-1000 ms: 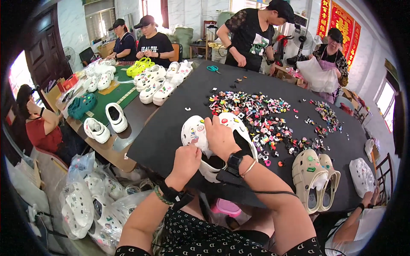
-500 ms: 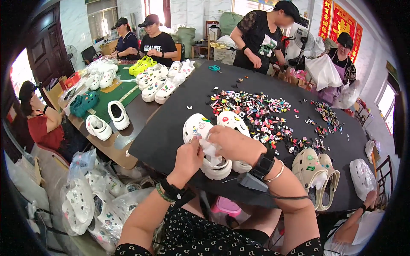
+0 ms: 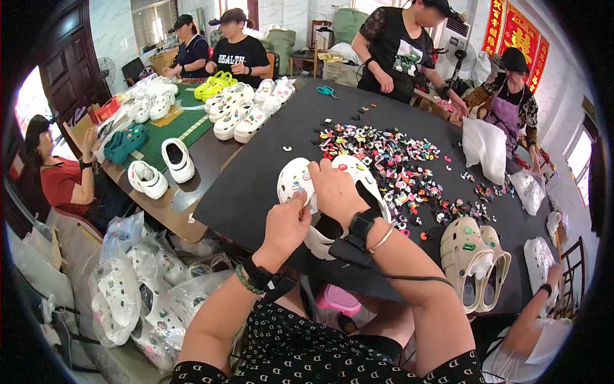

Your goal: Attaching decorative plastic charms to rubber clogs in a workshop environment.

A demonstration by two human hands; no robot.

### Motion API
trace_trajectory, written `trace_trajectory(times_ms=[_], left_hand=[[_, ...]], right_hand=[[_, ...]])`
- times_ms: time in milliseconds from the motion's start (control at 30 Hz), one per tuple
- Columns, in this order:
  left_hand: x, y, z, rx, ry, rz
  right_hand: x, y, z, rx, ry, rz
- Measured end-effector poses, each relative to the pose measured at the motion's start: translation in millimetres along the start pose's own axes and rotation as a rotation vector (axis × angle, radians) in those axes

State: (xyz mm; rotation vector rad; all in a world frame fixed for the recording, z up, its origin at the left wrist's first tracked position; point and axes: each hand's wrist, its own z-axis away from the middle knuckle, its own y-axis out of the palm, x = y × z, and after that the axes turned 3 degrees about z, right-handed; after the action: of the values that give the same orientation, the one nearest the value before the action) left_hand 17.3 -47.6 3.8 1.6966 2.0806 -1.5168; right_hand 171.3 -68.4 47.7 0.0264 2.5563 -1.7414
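Note:
A pair of white clogs with colourful charms stands before me on the black table. My left hand (image 3: pixel 289 221) is closed in a pinch beside the left white clog (image 3: pixel 291 176). A small pale bit shows at its fingertips, too little to name. My right hand (image 3: pixel 334 191) lies over the inner side of that clog, its fingers curled onto the toe. What its fingertips press is hidden. Partly behind my right hand and wrist stands the right white clog (image 3: pixel 355 168). Just beyond it spreads a heap of small shoe charms (image 3: pixel 390 153).
Beige clogs (image 3: pixel 470 249) stand at the right table edge, near another person's arm (image 3: pixel 540 307). Teal scissors (image 3: pixel 326 91) lie at the far edge. Bagged clogs (image 3: pixel 118 294) pile up at lower left. Several people work around the tables; finished-looking white clogs (image 3: pixel 231 120) line the left table.
The white crumpled sheet between my hands is no longer visible. My right hand has moved onto the left clog's toe. At far right, a person's white bag has come down to the table.

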Motion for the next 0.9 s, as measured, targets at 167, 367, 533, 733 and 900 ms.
trace_trajectory(times_ms=[167, 367, 533, 733, 900], left_hand=[[15, 9, 14, -0.131, 0.032, 0.009], [18, 9, 0, 0.147, -0.407, 0.318], [6, 3, -11, 0.198, -0.461, 0.351], [42, -1, -17, 0.105, -0.199, 0.422], [31, -49, -60, 0.345, -0.097, 0.485]], right_hand=[[-17, -51, 26, 0.152, -0.041, -0.456], [-55, -73, 97, 0.035, 0.078, -0.163], [-53, -56, 138, 0.185, -0.021, -0.047], [-24, -40, 124, -0.157, -0.037, -0.243], [33, -50, 99, -0.389, -0.016, -0.482]])
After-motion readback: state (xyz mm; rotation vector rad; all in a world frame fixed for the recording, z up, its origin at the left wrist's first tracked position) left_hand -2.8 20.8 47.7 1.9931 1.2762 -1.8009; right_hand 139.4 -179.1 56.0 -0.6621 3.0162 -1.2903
